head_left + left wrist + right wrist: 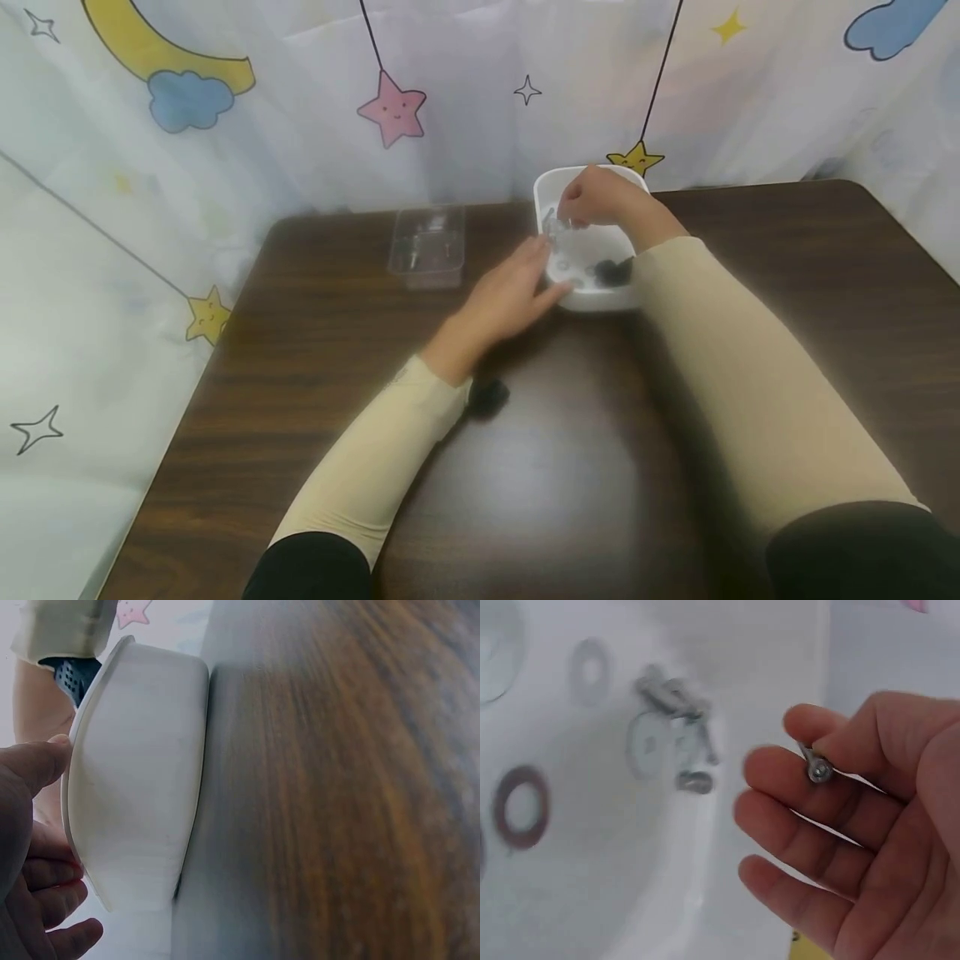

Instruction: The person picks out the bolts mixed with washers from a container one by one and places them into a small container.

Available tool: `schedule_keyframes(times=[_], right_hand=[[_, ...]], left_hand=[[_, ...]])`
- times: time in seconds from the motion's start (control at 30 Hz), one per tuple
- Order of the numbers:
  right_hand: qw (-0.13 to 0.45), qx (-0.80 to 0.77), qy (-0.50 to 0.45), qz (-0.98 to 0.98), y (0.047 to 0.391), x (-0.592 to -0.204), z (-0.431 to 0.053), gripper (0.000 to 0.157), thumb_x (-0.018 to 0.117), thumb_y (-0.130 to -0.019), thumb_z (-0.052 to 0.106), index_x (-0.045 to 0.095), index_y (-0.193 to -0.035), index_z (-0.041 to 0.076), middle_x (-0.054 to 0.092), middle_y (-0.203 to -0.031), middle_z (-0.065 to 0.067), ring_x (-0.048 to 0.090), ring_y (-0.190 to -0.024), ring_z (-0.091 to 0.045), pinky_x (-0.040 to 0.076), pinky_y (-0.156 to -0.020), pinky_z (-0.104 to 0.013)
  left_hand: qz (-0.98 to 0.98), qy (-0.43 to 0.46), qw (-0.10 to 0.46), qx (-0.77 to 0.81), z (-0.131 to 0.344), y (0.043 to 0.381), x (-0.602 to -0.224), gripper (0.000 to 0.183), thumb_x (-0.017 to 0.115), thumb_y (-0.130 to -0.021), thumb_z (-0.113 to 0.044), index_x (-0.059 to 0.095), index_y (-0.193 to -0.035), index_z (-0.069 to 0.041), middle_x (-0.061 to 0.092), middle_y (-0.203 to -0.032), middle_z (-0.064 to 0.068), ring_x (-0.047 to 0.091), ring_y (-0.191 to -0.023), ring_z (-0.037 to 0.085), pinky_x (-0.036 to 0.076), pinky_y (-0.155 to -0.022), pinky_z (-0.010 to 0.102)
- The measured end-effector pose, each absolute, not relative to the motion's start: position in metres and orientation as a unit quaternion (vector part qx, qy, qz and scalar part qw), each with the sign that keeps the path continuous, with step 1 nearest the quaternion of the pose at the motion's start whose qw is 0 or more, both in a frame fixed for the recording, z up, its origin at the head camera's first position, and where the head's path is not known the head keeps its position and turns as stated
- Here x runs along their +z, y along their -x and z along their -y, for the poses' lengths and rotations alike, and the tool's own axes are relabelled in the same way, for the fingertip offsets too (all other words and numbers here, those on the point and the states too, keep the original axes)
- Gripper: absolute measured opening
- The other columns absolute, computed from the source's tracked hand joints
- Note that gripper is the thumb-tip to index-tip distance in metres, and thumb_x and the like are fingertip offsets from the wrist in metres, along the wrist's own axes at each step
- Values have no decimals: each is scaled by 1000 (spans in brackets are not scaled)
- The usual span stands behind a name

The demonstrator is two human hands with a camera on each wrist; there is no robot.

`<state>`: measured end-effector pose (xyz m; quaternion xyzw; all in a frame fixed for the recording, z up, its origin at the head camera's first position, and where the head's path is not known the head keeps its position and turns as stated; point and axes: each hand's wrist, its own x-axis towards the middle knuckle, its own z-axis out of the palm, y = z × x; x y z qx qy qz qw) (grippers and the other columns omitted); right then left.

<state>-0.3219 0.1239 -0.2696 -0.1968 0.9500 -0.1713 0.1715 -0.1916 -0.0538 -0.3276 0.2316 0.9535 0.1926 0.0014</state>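
Screw (pixel 820 771) is pinched by the right hand (pixel 602 198) over a white bin (pixel 600 302) touched by the spread left hand (pixel 512 290).

Cream sleeves (pixel 757 383) met black cloth (pixel 862 554)
A dark strap (pixel 77 677), pierced with small holes, showed just past one sleeve.

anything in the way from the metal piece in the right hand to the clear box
Yes: the rim of the white tub stands between, and the left hand, touching the rim, seems close to the straight path from the metal piece to the clear box. Beyond them, nothing visible.
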Motion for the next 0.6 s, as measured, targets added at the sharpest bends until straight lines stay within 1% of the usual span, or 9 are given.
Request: schedule_keyframes(times=[0.13,0.23,0.37,0.47,0.53,0.6], right_hand=[[174,-203,169,-949,307,-256,-125,37,51,-98,31,70,-117,6,71,-106,-15,58,-101,-27,47,-89,-41],[167,-225,162,-946,299,-245,-128,38,49,-98,30,67,-124,8,71,-112,-16,59,-108,-28,47,-93,-43],[135,-260,171,-941,291,-231,-131,39,44,-97,26,68,-124,10,73,-110,-13,63,-109,-26,46,-96,-43],[127,-288,166,-934,285,-227,-135,39,44,-97,28,68,-124,13,75,-108,-8,64,-109,-22,44,-102,-43],[129,-316,161,-926,280,-228,-138,37,48,-97,29,68,-125,14,75,-108,-6,64,-111,-21,43,-105,-44],[129,-342,155,-918,277,-231,-140,35,55,-96,31,68,-125,16,75,-107,-2,63,-112,-19,43,-107,-44]], left_hand=[[-953,-235,3,189,53,193,-330,79,42,-99,-58,20,-157,-9,17,-165,7,17,-152,20,19,-124,36],[-954,-234,4,188,53,193,-329,80,42,-99,-60,18,-158,-12,17,-166,4,16,-152,17,19,-124,34],[-957,-226,6,185,54,194,-328,82,42,-98,-61,17,-159,-13,17,-166,2,15,-152,15,19,-124,31],[-957,-224,11,183,54,194,-328,82,41,-98,-62,15,-159,-14,14,-166,2,13,-153,15,17,-124,31],[-957,-225,13,185,54,193,-328,82,42,-98,-61,15,-159,-14,14,-166,1,13,-152,14,18,-124,31],[-956,-224,14,188,54,193,-328,81,42,-98,-61,14,-159,-15,14,-166,1,13,-152,14,18,-124,31]])
